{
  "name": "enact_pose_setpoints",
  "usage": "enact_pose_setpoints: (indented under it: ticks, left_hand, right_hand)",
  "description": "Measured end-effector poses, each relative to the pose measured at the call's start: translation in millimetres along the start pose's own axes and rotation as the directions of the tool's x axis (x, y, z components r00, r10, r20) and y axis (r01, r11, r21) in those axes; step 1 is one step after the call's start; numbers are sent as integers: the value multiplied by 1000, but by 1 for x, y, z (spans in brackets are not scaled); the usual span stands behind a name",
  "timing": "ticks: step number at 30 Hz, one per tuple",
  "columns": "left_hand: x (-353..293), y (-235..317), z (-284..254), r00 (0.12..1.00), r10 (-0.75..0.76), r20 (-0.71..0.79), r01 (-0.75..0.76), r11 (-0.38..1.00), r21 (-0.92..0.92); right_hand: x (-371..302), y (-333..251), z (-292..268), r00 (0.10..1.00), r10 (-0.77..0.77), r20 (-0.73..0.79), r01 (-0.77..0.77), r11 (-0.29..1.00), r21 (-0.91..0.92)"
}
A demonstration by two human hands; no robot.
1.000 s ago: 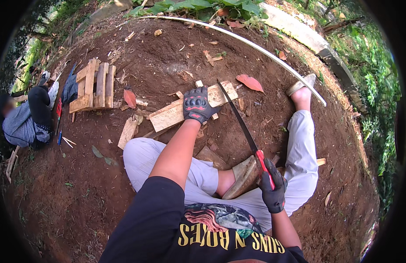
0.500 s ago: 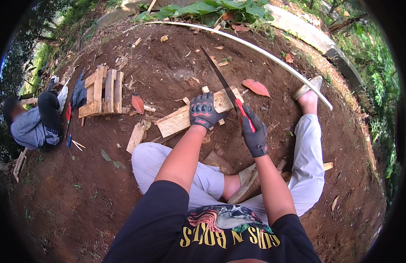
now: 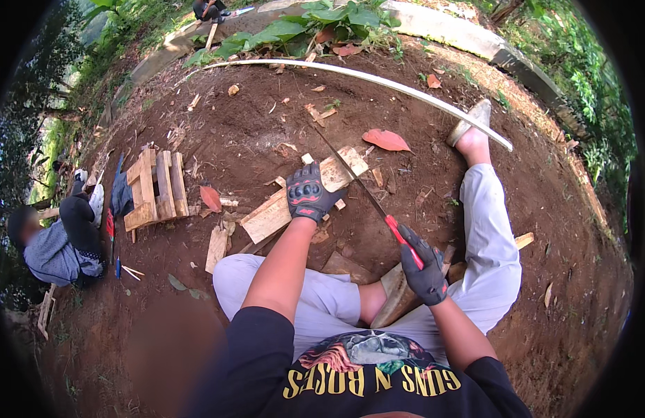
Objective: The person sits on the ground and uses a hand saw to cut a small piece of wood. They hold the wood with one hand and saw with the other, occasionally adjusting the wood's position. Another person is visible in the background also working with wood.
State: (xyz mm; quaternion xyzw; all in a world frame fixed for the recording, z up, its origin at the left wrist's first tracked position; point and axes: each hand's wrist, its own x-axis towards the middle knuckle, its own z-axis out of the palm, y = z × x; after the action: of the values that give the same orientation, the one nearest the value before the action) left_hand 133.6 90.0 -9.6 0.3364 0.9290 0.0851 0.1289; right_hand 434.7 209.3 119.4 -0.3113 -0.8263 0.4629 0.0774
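A pale wooden board (image 3: pixel 265 221) lies slantwise on the dirt in front of me. My left hand (image 3: pixel 308 194), in a black glove with red trim, presses on its middle with the fingers curled over the far edge. My right hand (image 3: pixel 423 268), gloved alike, is wrapped round the red handle of a handsaw (image 3: pixel 368 193). The long dark blade crosses the board just right of my left hand and points away to the far left. Whether its teeth have cut into the wood cannot be made out.
A small slatted wooden frame (image 3: pixel 155 188) stands at the left, near a seated person (image 3: pixel 61 244). A long pale strip (image 3: pixel 364 78) arcs across the far ground to my outstretched foot. Wood offcuts (image 3: pixel 216 247) and a reddish leaf (image 3: pixel 387 140) lie around the board.
My right hand has drawn the saw back toward my body and to the right. My left hand stays on the board. The view has shifted, and another person appears at the far edge.
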Motion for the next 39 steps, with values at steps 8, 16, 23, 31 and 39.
enact_pose_setpoints:
  ticks: [8, 16, 23, 31, 39]
  left_hand:
    - [1, -6, 7, 995, 29, -95, -34, 998, -45]
    - [1, -14, -9, 999, -8, -38, 7, 999, -40]
    - [2, -5, -2, 1000, -21, -7, 21, 1000, 3]
    - [2, 8, 4, 997, 50, -53, -47, 997, 63]
    - [2, 1, -19, 994, -61, 89, 58, 998, 33]
  right_hand:
    - [133, 2, 107, 989, -115, -96, 127, 983, 133]
    - [24, 23, 38, 995, 99, -17, -96, 987, 133]
    - [-48, -15, -39, 992, 50, 113, -46, 998, -31]
    - [100, 19, 70, 994, -54, -92, 70, 980, 188]
    - [119, 13, 102, 991, -66, -116, 98, 948, 301]
